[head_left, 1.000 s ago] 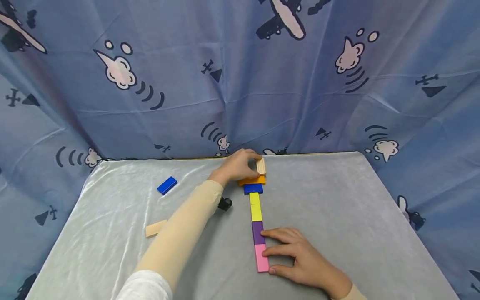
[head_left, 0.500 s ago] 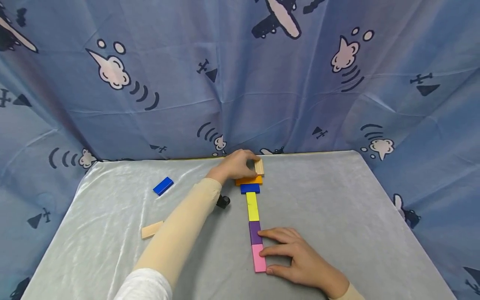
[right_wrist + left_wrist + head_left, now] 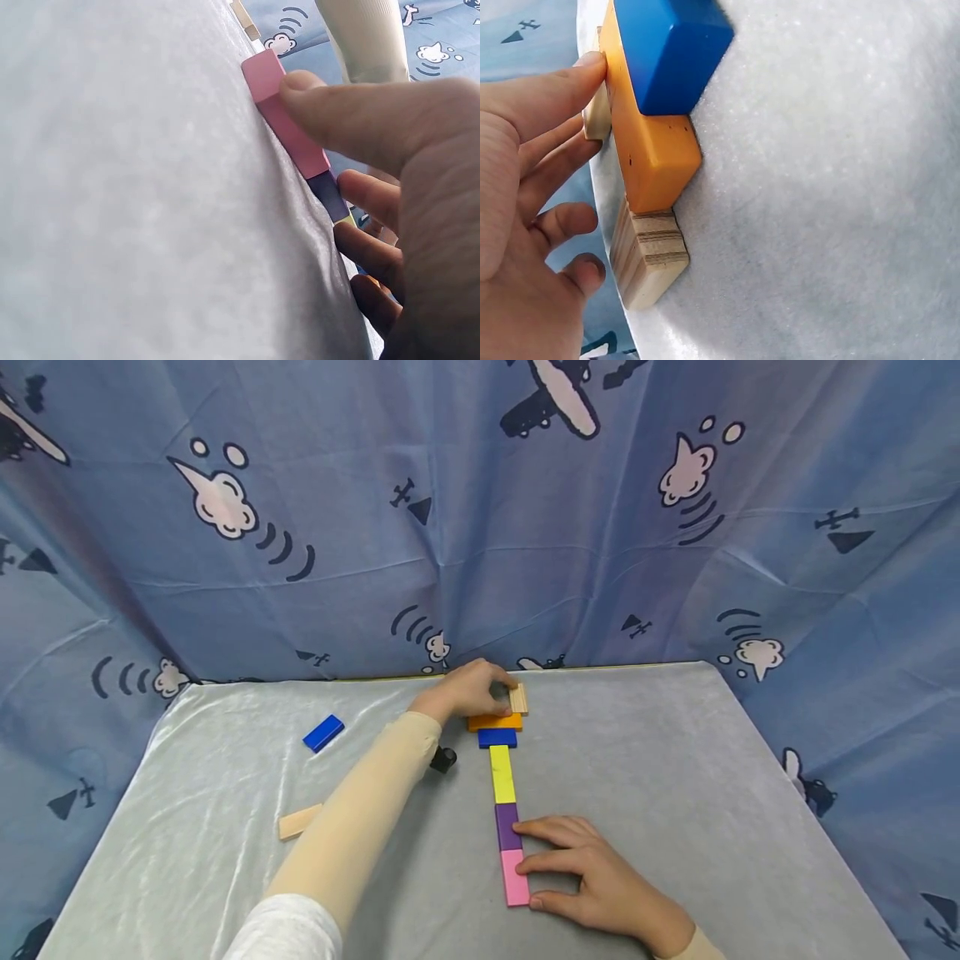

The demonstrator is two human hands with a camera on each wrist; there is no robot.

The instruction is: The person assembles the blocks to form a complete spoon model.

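A row of blocks runs away from me in the head view: pink [image 3: 515,878], purple [image 3: 507,827], yellow [image 3: 502,774], blue [image 3: 498,738], then orange [image 3: 495,723] lying crosswise. At the far end my left hand [image 3: 465,690] pinches a plain wooden block [image 3: 519,699] between thumb and fingers, at the orange block's right end. Another wooden block [image 3: 649,259] stands against the orange one in the left wrist view; the hand hides it from the head camera. My right hand [image 3: 603,877] rests fingertips along the right side of the pink and purple blocks, with its thumb at the pink block's near corner.
A loose blue block [image 3: 323,734] and a loose wooden block [image 3: 300,822] lie on the left of the grey cloth [image 3: 660,760]. A black wrist camera [image 3: 443,760] hangs below the left wrist. The patterned curtain [image 3: 480,510] rises behind the table's far edge.
The wooden block in my left hand has shifted slightly right and nearer relative to the orange block. My right hand stays against the row; the whole head view has slid a little sideways.
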